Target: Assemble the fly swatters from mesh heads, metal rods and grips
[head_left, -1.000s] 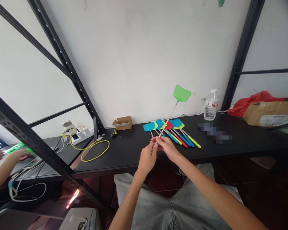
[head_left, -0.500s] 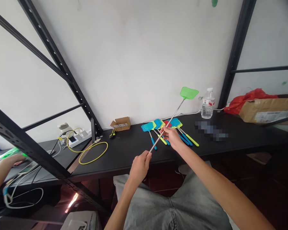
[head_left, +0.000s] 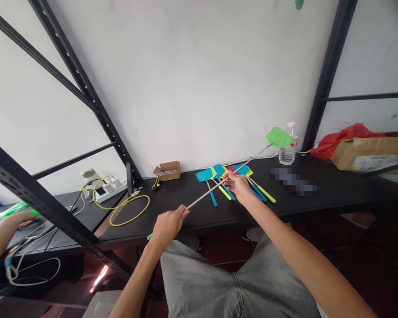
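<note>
A green fly swatter point(head_left: 280, 138) with a thin metal shaft slants across the table, its flat head up at the right in front of a water bottle. My left hand point(head_left: 168, 225) is closed around its lower end, and a green handle tip sticks out behind that fist. Farther up, my right hand point(head_left: 239, 187) pinches the shaft between thumb and fingers. Beneath the shaft lies a row of fly swatters with blue, yellow and red heads, among them a blue fly swatter point(head_left: 204, 175) and one with a yellow handle point(head_left: 267, 194). My right hand partly covers the row.
The water bottle point(head_left: 287, 152) stands by the wall, near a blurred patch point(head_left: 293, 181). A small open cardboard box point(head_left: 167, 171), a yellow cable point(head_left: 129, 223) and a power strip point(head_left: 111, 191) are left. Black shelf posts point(head_left: 96, 106) flank the table. Another person's arm point(head_left: 6, 229) shows far left.
My left hand has moved left and down, and more shaft shows between it and the swatter head. The head has swung right and lower. My right hand has barely moved.
</note>
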Motion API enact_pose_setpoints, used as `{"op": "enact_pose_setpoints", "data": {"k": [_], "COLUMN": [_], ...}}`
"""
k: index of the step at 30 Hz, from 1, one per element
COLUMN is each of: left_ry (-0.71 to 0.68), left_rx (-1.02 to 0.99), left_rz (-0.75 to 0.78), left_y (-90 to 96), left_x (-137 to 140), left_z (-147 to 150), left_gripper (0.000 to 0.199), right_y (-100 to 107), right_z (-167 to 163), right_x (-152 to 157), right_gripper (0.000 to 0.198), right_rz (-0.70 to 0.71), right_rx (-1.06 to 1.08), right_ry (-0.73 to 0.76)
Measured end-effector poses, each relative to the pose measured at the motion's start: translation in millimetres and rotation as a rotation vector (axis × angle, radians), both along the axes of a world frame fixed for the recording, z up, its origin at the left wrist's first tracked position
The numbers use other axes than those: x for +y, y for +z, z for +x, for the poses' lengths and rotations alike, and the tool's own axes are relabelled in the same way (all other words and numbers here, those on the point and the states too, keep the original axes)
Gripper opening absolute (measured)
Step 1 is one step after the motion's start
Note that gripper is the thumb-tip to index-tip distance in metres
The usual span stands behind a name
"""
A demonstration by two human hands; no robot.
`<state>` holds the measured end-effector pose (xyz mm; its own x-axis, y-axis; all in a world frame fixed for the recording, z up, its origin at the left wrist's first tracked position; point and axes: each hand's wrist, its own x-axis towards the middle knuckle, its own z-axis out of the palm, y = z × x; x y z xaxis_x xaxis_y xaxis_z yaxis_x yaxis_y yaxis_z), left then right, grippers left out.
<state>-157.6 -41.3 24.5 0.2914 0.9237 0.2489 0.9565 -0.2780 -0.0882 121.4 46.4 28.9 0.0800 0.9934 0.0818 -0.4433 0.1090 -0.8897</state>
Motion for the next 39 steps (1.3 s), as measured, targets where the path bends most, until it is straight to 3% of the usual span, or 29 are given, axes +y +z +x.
{"op": "enact_pose_setpoints", "data": {"k": [4, 11, 15, 21, 28, 32, 39], "left_ry": [0.03, 0.119, 0.057, 0.076, 0.128, 0.182, 0.1], "left_rx": [0.005, -0.05, -0.195, -0.268, -0.227, -0.32, -0.329], "left_rz": [0.015, 0.121, 0.15, 0.17, 0.091, 0.019, -0.032], "left_y": [1.9, -2.6, -4.7, -11.3, -19.0, -20.7, -20.5], "left_x": [9.5, 11.6, 10.5, 19.2, 34.1, 37.8, 34.8], "left_z": [-21.2, -65.7, -54.3, -29.5, -27.3, -34.6, -34.1], "left_gripper": [0.035, 0.031, 0.025, 0.044, 0.029, 0.027, 0.037], "right_y": [0.7, 1.5, -3.4, -5.1, 0.6, 10.2, 27.5], "right_z": [12.1, 72.1, 72.7, 55.1, 49.9, 68.1, 126.0], "right_x": [3.8, 10.6, 9.6, 7.5, -1.0, 2.5, 6.2], "right_gripper": [0.033, 0.022, 0.024, 0.024, 0.023, 0.016, 0.009], "right_rz": [0.005, -0.004, 0.038, 0.073, 0.068, 0.104, 0.139], "right_rx": [0.031, 0.156, 0.184, 0.218, 0.159, 0.204, 0.322], "right_ry": [-0.031, -0.151, -0.14, -0.102, -0.038, -0.139, -0.336]}}
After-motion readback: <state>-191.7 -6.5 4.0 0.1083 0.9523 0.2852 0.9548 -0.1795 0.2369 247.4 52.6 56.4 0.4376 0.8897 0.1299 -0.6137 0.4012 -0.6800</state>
